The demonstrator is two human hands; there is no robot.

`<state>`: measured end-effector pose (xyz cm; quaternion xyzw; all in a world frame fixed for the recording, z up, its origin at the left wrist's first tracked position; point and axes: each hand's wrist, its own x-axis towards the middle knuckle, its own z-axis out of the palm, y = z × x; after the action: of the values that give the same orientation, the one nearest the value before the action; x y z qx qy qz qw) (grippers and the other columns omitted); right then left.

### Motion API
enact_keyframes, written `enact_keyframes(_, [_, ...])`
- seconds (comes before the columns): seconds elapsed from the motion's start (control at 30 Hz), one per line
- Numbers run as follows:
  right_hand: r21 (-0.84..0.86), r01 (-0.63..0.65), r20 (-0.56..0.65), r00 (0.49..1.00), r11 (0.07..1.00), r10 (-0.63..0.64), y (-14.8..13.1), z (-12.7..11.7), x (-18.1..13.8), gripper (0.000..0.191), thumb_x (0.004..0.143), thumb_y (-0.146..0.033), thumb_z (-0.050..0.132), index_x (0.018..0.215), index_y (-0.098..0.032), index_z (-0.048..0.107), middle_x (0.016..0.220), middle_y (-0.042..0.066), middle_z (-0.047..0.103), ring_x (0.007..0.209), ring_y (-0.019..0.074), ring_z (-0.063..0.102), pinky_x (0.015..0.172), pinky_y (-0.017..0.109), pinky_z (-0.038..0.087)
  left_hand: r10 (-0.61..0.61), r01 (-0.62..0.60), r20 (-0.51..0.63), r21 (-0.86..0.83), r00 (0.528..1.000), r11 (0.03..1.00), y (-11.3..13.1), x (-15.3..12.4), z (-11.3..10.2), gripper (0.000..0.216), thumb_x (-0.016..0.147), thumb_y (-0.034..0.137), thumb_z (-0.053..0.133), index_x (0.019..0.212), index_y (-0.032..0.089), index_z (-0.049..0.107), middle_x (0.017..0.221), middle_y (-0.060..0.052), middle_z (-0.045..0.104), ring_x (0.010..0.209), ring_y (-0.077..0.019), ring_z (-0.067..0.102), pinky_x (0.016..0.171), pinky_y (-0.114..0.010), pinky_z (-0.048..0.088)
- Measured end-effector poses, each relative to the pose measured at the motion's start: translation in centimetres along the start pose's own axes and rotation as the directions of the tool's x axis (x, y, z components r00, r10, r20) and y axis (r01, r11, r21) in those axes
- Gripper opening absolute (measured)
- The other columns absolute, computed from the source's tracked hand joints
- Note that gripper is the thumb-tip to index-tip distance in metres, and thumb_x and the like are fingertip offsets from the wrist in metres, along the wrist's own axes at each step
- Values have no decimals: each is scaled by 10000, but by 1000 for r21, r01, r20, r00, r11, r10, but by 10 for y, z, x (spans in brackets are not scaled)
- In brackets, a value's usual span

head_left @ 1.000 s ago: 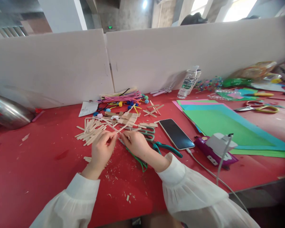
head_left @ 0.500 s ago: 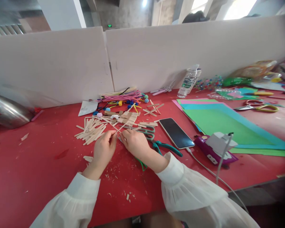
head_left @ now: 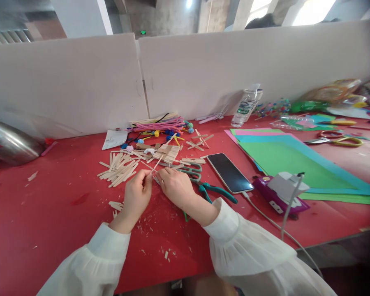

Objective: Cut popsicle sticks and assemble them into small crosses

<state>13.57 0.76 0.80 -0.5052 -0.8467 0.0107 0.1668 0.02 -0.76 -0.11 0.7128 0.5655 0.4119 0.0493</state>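
Note:
Between my hands, two thin wooden sticks [head_left: 158,163] cross in an X just above the red table. My left hand [head_left: 138,191] pinches the lower end of one stick. My right hand [head_left: 175,183] is closed on the other side of the crossing, its fingertips also on the sticks. Left of them lies a loose pile of craft sticks [head_left: 119,169]. Behind is a joined panel of flat sticks [head_left: 168,152]. Grey-handled scissors [head_left: 193,170] and teal-handled pliers [head_left: 218,191] lie beside and partly under my right hand.
A phone [head_left: 230,172] on a white cable lies to the right, near a purple power strip [head_left: 277,199] and coloured paper sheets [head_left: 296,160]. Pipe cleaners [head_left: 160,124] sit against the white partition [head_left: 203,74]. A plastic bottle [head_left: 246,107] stands there; a metal kettle [head_left: 12,142] is far left.
The crossed sticks have tilted slightly, one now pointing more steeply upward. Both hands stay in nearly the same place. The view has shifted very slightly.

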Motion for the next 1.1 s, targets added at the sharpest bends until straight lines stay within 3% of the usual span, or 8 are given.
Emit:
enact_keyframes(0.17, [-6, -1, 13, 1000, 1000, 1, -1, -2, -1, 267, 921, -196, 317, 888, -144, 577, 858, 91, 636, 777, 174, 599, 557, 230, 338, -95, 98, 36, -78, 995, 992, 3, -1, -1, 226, 842, 344, 415, 738, 190, 543, 551, 26, 540, 487, -116, 499, 492, -210, 371])
enact_keyframes(0.8, [-20, 21, 12, 1000, 1000, -21, -1, -1, -2, 262, 917, -192, 318, 921, -147, 576, 872, 96, 625, 800, 185, 595, 552, 229, 351, -231, 253, 107, -292, 967, 922, 1, -1, 0, 239, 816, 382, 450, 698, 190, 530, 529, 32, 501, 456, -106, 446, 463, -215, 366])
enact_keyframes(1.1, [0, 10, -36, 999, 1000, -10, 1, 1, -1, 305, 932, -226, 299, 864, -146, 586, 821, 82, 639, 753, 176, 606, 534, 241, 305, -172, 184, 74, -235, 982, 954, 1, -2, -1, 253, 833, 393, 433, 743, 185, 546, 545, 31, 507, 484, -109, 465, 494, -216, 375])
